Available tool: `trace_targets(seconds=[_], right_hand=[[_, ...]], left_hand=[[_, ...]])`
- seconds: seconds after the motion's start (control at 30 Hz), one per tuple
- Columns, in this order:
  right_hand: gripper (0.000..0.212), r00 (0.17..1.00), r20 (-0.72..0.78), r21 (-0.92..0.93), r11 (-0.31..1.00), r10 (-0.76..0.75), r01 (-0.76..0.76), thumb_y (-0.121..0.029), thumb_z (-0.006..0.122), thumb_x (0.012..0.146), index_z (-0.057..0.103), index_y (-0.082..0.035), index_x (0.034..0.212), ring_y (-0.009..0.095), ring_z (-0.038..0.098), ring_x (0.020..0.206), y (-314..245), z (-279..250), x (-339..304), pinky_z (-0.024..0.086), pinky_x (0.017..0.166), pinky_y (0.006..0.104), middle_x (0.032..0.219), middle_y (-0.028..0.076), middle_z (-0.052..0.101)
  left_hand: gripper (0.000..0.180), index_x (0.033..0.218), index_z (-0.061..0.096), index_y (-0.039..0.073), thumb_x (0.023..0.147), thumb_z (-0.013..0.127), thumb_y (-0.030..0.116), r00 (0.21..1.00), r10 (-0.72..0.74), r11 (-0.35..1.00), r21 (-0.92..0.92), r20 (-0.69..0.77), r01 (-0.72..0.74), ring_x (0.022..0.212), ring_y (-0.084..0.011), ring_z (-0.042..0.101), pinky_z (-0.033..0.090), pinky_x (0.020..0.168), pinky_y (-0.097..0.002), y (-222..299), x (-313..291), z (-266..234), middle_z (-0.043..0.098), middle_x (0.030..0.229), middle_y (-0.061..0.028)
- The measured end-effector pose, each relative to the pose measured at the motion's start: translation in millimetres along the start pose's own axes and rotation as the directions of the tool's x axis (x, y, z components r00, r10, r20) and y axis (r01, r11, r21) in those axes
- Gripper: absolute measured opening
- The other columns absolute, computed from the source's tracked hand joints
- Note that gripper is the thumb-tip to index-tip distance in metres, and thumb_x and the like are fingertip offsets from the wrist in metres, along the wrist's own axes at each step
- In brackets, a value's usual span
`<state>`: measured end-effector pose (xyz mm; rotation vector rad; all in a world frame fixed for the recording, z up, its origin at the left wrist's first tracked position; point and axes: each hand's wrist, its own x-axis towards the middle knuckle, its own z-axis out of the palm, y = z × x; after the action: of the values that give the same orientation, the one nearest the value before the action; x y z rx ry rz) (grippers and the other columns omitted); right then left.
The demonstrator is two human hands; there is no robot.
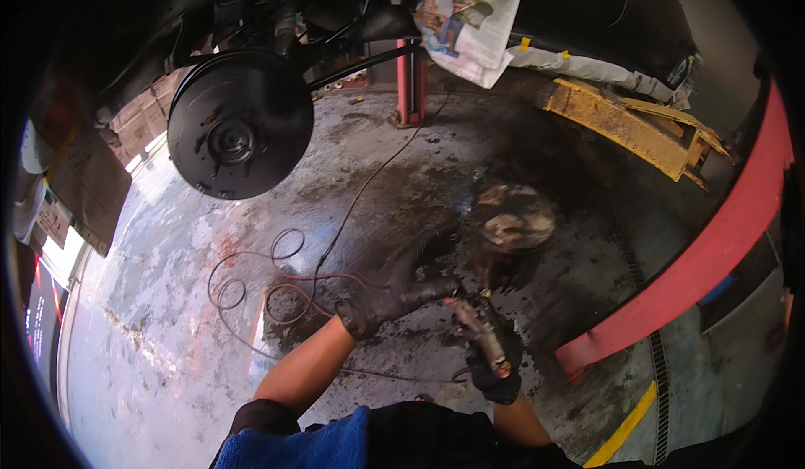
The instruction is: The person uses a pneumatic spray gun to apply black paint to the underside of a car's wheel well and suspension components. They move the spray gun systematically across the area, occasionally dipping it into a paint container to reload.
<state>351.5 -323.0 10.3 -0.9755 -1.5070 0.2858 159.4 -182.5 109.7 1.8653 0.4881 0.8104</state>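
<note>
My right hand (496, 375), in a black glove, is closed round a long, worn hand tool (481, 331) with a dull metal and reddish-brown body. A thin hose or cord (402, 376) runs along the floor to this hand; where it joins is hidden. My left hand (387, 303), also black-gloved, reaches across from the left. Its fingers are drawn together at the tool's far end, and what they pinch there is too dark to make out. Just beyond the tool stands a dark, round drum or stool (513, 219) with a stained, patchy top.
A raised vehicle's bare brake disc (241, 129) hangs at upper left. Newspaper (475, 24) covers part of the bodywork. A red lift arm (688, 259) slants along the right, near a yellow metal stand (625, 129). Loops of hose (285, 301) lie on the stained floor. Cartons (88, 188) stand left.
</note>
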Motion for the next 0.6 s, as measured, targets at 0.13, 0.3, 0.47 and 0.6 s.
trace_targets(seconds=[0.13, 0.3, 0.47, 0.6], right_hand=[[0.058, 0.981, 0.065, -0.057, 0.980, -0.185, 0.189, -0.011, 0.079, 0.076, 0.059, 0.003, 0.128, 0.039, 0.066, 0.095, 3, -17, 19, 0.054, 0.082, 0.0456, 0.111, 0.021, 0.067], [0.060, 0.964, 0.105, -0.056, 0.967, -0.243, 0.249, -0.009, 0.080, 0.075, 0.058, 0.003, 0.129, 0.039, 0.066, 0.095, 8, -17, 33, 0.053, 0.082, 0.0457, 0.111, 0.020, 0.067], [0.059, 0.965, 0.161, 0.001, 0.977, -0.209, 0.212, -0.008, 0.079, 0.077, 0.057, 0.003, 0.131, 0.037, 0.067, 0.091, 24, -3, 38, 0.054, 0.078, 0.0428, 0.109, 0.021, 0.067], [0.058, 0.965, 0.227, 0.086, 0.989, -0.135, 0.119, -0.006, 0.078, 0.078, 0.057, 0.001, 0.132, 0.037, 0.068, 0.090, 36, 18, 45, 0.055, 0.076, 0.0416, 0.109, 0.021, 0.067]], left_hand=[[0.098, 0.156, 0.024, 0.001, 0.085, 0.077, 0.046, 0.999, 0.031, 0.977, -0.213, 0.039, -0.022, 0.142, -0.0276, 0.039, 0.027, 0.119, -0.0434, 25, 23, 14, 0.042, 0.153, -0.0148], [0.107, 0.154, 0.026, 0.000, 0.075, 0.088, 0.038, 0.999, 0.021, 0.984, -0.179, -0.030, -0.026, 0.139, -0.0251, 0.041, 0.031, 0.117, -0.0420, 24, 27, 13, 0.045, 0.149, -0.0144], [0.105, 0.150, 0.027, -0.002, 0.072, 0.091, 0.027, 0.977, 0.116, 0.991, 0.090, -0.181, -0.101, 0.136, -0.0253, 0.045, 0.036, 0.115, -0.0398, 21, 32, 14, 0.047, 0.146, -0.0168], [0.101, 0.145, 0.037, 0.000, 0.065, 0.095, 0.020, 0.950, -0.069, 0.984, -0.179, -0.305, 0.014, 0.126, -0.0214, 0.053, 0.041, 0.111, -0.0379, 19, 41, 6, 0.055, 0.137, -0.0127]])
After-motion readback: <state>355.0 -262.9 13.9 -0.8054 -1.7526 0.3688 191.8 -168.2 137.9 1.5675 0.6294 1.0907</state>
